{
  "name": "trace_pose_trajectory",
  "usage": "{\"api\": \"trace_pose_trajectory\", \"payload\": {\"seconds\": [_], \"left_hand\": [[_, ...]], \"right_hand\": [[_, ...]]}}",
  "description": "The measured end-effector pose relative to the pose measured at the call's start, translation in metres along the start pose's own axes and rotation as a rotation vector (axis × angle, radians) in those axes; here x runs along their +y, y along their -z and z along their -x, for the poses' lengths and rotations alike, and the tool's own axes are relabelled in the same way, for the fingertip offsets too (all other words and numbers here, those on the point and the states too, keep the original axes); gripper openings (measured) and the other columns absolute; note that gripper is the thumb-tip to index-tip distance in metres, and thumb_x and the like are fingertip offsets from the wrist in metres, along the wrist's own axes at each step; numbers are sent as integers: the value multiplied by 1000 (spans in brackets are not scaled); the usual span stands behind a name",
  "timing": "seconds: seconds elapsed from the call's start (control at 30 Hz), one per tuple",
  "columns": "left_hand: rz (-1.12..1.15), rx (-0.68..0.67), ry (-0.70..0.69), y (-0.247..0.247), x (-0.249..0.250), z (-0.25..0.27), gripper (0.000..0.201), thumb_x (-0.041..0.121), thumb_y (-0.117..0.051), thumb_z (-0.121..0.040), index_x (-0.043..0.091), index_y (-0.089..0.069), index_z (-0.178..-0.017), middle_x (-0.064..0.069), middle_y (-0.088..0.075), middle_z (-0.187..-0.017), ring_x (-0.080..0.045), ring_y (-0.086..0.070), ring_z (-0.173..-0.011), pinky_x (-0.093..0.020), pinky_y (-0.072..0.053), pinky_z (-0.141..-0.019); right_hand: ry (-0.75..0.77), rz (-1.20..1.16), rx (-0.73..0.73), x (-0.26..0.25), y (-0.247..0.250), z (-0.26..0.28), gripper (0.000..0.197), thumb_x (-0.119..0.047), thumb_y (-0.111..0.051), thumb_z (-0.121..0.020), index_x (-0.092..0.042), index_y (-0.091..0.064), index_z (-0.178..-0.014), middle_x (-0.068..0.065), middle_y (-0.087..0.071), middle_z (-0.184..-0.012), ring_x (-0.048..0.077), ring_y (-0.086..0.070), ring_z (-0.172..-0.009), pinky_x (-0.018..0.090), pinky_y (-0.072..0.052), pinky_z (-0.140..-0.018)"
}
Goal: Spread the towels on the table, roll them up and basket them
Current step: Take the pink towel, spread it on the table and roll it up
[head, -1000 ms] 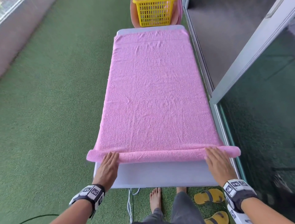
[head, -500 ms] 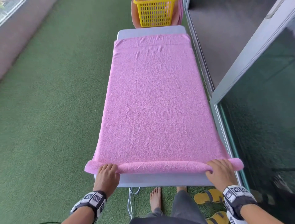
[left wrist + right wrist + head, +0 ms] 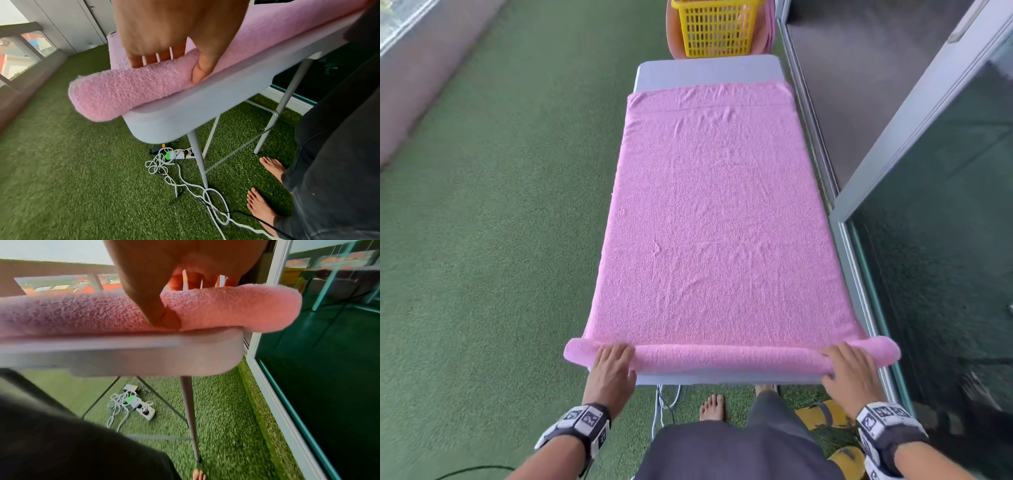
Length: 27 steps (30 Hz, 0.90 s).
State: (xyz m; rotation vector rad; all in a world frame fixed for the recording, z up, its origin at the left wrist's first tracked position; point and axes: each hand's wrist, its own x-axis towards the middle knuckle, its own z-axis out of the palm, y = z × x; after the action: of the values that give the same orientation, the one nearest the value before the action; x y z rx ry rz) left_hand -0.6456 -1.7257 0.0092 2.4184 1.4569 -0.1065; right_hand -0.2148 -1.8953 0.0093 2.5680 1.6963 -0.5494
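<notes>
A pink towel (image 3: 715, 219) lies spread along the grey table (image 3: 709, 70), its near end wound into a thin roll (image 3: 726, 358) at the table's front edge. My left hand (image 3: 613, 359) grips the roll (image 3: 127, 91) near its left end, fingers over the top and thumb (image 3: 202, 68) at the front. My right hand (image 3: 849, 363) grips the roll (image 3: 236, 308) near its right end the same way, thumb (image 3: 162, 316) pressed into the front. Both roll ends overhang the table sides. A yellow basket (image 3: 717, 25) stands beyond the table's far end.
Green turf (image 3: 493, 212) covers the floor on the left. A glass sliding door (image 3: 928, 192) runs close along the table's right side. A power strip and white cables (image 3: 174, 155) lie under the table by my bare feet (image 3: 265, 204). Yellow sandals (image 3: 828, 414) sit on the right.
The roll has been drawn back toward me to the table's front edge, dragging the towel so its far end uncovers grey table. Both hands' fingers went from lying flat to curled over the roll.
</notes>
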Motion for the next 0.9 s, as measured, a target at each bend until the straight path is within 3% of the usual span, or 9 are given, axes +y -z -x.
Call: {"api": "trace_pose_trajectory", "payload": {"seconds": [0.07, 0.23, 0.37, 0.5, 0.6, 0.67, 0.73, 0.8, 0.9], "left_hand": [[-30, 77, -11, 9, 2, -9, 18, 12, -67, -77, 7, -66, -95, -12, -63, -108, -28, -60, -96, -52, -52, -86], [-69, 5, 46, 1, 4, -11, 54, 11, -25, -94, 2, -29, -147, -17, -26, -152, -30, -22, -142, -47, -12, -117], [-60, -1, 11, -2, 6, 9, 59, 18, -80, -71, 5, -58, -124, -15, -62, -124, -31, -57, -118, -50, -37, -105], [-37, 100, 38, 14, 12, 2, 12, 15, -67, -76, 17, -67, -88, 2, -68, -88, -18, -61, -81, -39, -43, -80], [-33, 95, 68, 17, 10, -10, 50, 13, -29, -85, 9, -56, -127, -6, -59, -128, -24, -55, -112, -43, -36, -100], [-34, 24, 74, 10, 10, -11, 63, 19, -16, -88, 9, -21, -150, -6, -21, -154, -26, -23, -143, -43, -10, -117], [-57, -66, 46, 2, 11, -2, 63, 39, -31, -95, 11, -13, -148, -5, -10, -152, -24, -9, -145, -41, -1, -116], [-81, -95, 31, 1, 14, 4, 73, 34, -72, -78, 7, -42, -140, -12, -42, -144, -29, -40, -135, -47, -21, -113], [-100, -73, 48, 3, 16, 5, 41, 21, -82, -65, 13, -67, -103, -3, -68, -102, -24, -64, -96, -48, -47, -94]], "right_hand": [[7, 45, 51, -4, 11, -12, 25, -19, -67, -77, -20, -65, -102, -3, -61, -109, 20, -56, -108, 44, -37, -104], [37, -92, 77, -7, 12, -23, 42, -26, -45, -99, -15, -47, -139, 0, -43, -146, 21, -37, -137, 44, -22, -117], [39, 16, -35, -4, 8, -2, 49, -17, -69, -79, -26, -55, -126, -7, -59, -125, 18, -52, -120, 41, -28, -112], [27, 92, -79, -6, 26, -15, 31, -27, -55, -84, -34, -59, -113, -15, -56, -110, 11, -49, -110, 38, -25, -106], [45, 41, 38, -4, 33, -28, 39, -27, -44, -95, -32, -52, -133, -12, -48, -139, 11, -41, -130, 45, -14, -116], [73, 1, 42, -3, 28, -25, 44, -36, -41, -99, -29, -41, -142, -13, -37, -148, 12, -34, -138, 47, -13, -118], [76, 22, -52, -2, 15, -12, 56, -37, -51, -94, -28, -34, -146, -14, -32, -150, 12, -29, -141, 44, -9, -120], [49, 49, -73, -3, 7, 3, 60, -23, -65, -82, -27, -45, -138, -10, -46, -141, 14, -39, -134, 41, -12, -119], [-17, 101, -91, -8, 6, 10, 48, -21, -67, -75, -29, -51, -120, -11, -52, -119, 14, -47, -119, 39, -23, -115]]}}
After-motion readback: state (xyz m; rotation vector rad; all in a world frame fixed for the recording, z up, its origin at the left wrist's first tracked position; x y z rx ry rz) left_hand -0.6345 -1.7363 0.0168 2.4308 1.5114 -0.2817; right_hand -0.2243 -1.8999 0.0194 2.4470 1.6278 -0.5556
